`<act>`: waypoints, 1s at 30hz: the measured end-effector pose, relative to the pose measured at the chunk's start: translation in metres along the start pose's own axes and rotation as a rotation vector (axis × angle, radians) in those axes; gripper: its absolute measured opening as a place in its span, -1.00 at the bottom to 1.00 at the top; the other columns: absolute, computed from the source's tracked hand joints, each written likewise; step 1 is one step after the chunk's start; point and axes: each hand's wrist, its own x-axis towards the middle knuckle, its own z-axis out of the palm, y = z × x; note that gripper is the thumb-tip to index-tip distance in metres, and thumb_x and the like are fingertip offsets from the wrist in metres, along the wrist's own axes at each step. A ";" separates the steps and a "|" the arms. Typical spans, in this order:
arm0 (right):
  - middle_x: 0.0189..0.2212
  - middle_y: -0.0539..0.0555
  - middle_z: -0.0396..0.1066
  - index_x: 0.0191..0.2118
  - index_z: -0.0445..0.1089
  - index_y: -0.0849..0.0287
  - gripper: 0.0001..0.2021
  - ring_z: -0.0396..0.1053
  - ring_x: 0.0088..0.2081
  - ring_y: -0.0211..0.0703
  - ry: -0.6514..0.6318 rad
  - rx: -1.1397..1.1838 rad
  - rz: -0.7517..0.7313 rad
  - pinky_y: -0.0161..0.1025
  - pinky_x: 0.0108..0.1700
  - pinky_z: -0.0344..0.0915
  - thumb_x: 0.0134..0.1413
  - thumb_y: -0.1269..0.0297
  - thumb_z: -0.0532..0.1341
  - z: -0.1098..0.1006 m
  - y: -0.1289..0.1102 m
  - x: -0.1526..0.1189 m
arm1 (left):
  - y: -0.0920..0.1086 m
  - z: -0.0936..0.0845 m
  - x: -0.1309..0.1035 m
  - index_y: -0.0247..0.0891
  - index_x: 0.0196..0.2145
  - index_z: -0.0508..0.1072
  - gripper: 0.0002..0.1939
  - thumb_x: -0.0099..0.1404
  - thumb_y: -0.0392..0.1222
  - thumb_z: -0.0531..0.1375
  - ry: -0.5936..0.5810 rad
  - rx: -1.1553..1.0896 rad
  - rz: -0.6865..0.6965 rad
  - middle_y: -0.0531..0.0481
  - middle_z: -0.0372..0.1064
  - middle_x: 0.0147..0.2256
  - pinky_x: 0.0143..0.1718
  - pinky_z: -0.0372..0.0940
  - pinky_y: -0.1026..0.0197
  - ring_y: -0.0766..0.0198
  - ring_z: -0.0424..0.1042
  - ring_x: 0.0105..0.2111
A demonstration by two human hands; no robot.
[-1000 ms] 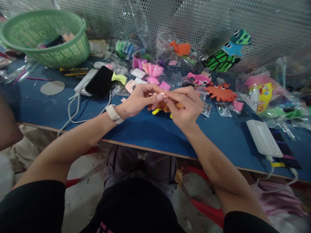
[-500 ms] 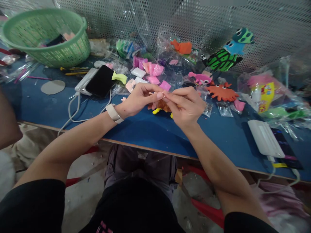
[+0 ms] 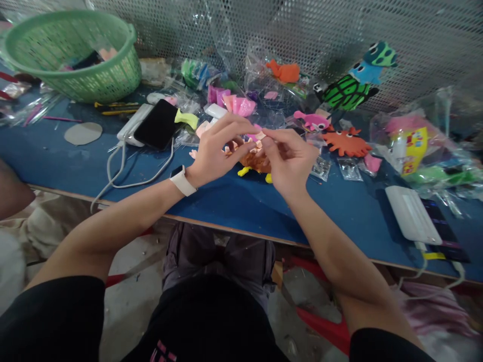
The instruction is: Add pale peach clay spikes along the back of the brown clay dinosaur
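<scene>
A brown clay figure (image 3: 253,162) with yellow feet and a row of pale pink pieces along its top sits between my hands on the blue table. My right hand (image 3: 292,160) pinches a small pale pink clay piece (image 3: 260,135) between thumb and forefinger, above the figure. My left hand (image 3: 221,151) curves round the figure's left and far side, fingers bent and apart from the thumb, with nothing visible held in it. Its fingertips are close to the pale pieces. My palms and fingers hide part of the figure.
A green basket (image 3: 128,65) stands at the back left. A black phone (image 3: 156,124) and cable lie left of my hands. Behind are bagged clay pieces, and to the right an orange crab (image 3: 347,143), a green turtle (image 3: 345,94) and a white power bank (image 3: 412,215).
My hands have come apart at the fingertips. The left hand has opened round the figure, uncovering the pale pieces, while the pink piece now shows in my right fingers.
</scene>
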 end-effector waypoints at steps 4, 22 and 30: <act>-0.42 -0.13 0.63 -0.05 0.73 -0.11 -0.82 0.58 -0.49 -0.28 0.007 0.079 0.074 -0.31 -0.50 0.51 0.41 -0.04 0.49 0.004 0.005 -0.001 | 0.001 0.000 -0.003 -0.12 0.02 0.74 -0.84 0.59 -0.10 0.37 0.000 0.138 0.120 -0.14 0.67 -0.02 -0.12 0.61 0.12 0.23 0.64 -0.18; -0.20 -0.09 0.71 -0.02 0.75 -0.16 -0.88 0.63 -0.35 -0.27 0.003 -0.050 -0.037 -0.28 -0.41 0.53 0.40 0.06 0.51 -0.002 0.000 -0.002 | 0.005 0.002 0.000 -0.06 -0.05 0.80 -0.83 0.52 0.01 0.44 0.043 -0.049 -0.070 -0.08 0.70 -0.07 -0.32 0.54 0.24 0.31 0.64 -0.27; -0.24 -0.09 0.69 -0.08 0.73 -0.11 -0.90 0.60 -0.39 -0.30 0.011 -0.094 -0.069 -0.29 -0.42 0.51 0.42 0.07 0.50 -0.003 -0.004 -0.001 | 0.006 0.001 0.000 0.00 -0.06 0.82 -0.82 0.55 0.05 0.43 0.033 -0.026 -0.048 -0.04 0.75 -0.11 -0.20 0.60 0.18 0.23 0.72 -0.16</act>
